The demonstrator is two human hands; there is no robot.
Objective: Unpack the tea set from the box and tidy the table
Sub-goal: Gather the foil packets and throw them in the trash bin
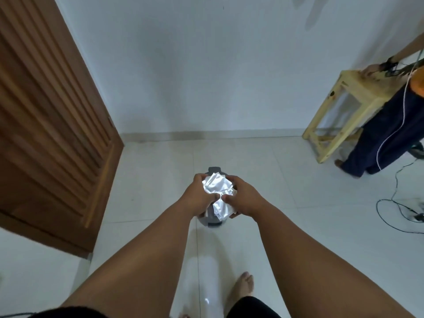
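Note:
A bundle of crumpled shiny white plastic wrapping (216,187) is held out in front of me, over the tiled floor. My left hand (200,195) grips its left side and my right hand (243,198) grips its right side, thumbs meeting at the middle. Directly below the bundle stands a dark grey bin (212,220) on the floor, mostly hidden by my hands and the wrapping. No tea set or box is in view.
A brown slatted wooden door (52,125) fills the left side. At the right, another person (390,134) stands with a hand on a pale wooden stool (344,106). Cables (399,203) trail on the floor at the right. My bare foot (243,288) shows below.

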